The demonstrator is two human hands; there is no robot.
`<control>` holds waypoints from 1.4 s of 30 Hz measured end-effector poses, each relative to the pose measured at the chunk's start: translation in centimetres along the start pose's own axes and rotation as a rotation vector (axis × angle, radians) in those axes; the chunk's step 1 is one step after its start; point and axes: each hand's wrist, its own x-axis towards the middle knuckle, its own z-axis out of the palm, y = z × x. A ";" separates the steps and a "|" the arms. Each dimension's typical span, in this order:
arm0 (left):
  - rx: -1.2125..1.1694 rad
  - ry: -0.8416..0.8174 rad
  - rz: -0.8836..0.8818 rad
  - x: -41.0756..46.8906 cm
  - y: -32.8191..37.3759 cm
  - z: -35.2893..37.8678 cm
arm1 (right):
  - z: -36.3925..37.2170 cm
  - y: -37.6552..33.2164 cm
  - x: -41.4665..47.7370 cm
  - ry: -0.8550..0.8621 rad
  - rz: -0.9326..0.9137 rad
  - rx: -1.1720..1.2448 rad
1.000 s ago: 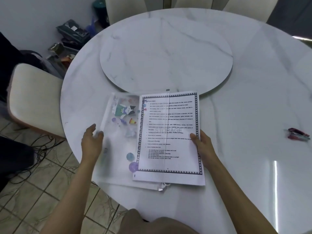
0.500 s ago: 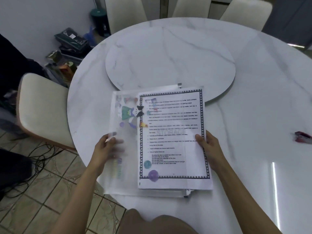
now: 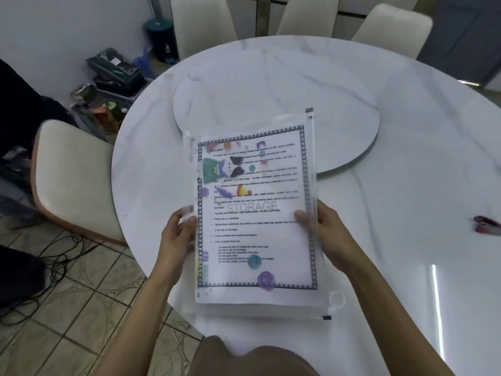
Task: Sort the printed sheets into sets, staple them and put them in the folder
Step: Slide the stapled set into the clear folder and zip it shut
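Head view, hands and table. Clear zip folder (image 3: 257, 213) held up over the near edge of the round marble table (image 3: 406, 158), printed sheets (image 3: 252, 234) visible inside through the printed cartoon cover, top page bordered and watermarked "STORAGE". Left hand (image 3: 177, 234) gripping the folder's left edge, thumb on top, fingers presumably beneath. Right hand (image 3: 328, 234) gripping the right edge along the zip track (image 3: 311, 169), thumb pressed on the front face. Both hands closed on the folder, neither free. Slider tab with ring pull (image 3: 336, 299) at the near right corner; whether the track is sealed along its length cannot be told. Red stapler (image 3: 488, 225) lying well apart at the far right of the table. Raised turntable (image 3: 271, 85) behind the folder, bare. Chair (image 3: 73, 175) at left, cables on the tiled floor below.

Task judged almost complete: sheets apparently seated in the folder, closing likely remaining.

Risks from here: sheets sliding out through the long right side if the folder tips that way with the zip unsealed; page edges caught and creased in the track if the slider runs over paper standing proud; slick plastic slipping from a two-edge pinch and dropping past the table rim to the floor; stack bowing in the middle, since nothing supports it from below.
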 end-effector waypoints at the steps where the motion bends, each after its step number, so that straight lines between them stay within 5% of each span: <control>1: -0.020 -0.002 0.004 -0.1 -0.1 0.1 | 0.2 -0.2 0.0 -0.036 0.008 -0.015; 9: -0.082 0.053 0.011 -1.0 -0.3 0.4 | -0.2 -0.7 -0.2 -0.138 0.020 -0.004; 16: 0.104 0.128 -0.059 -1.0 -2.3 -0.8 | -3.4 1.7 -1.2 0.139 0.093 0.060; 23: 0.402 0.187 -0.140 -0.4 -4.8 -1.7 | -4.6 6.1 -3.8 0.127 0.220 -0.308; 29: 0.362 0.175 -0.100 -1.0 -4.4 -1.2 | -3.7 8.6 -6.5 0.016 0.272 -0.677; 42: 0.057 0.252 -0.075 -2.4 -2.8 -1.6 | -2.8 7.9 -7.6 -0.118 0.248 -0.616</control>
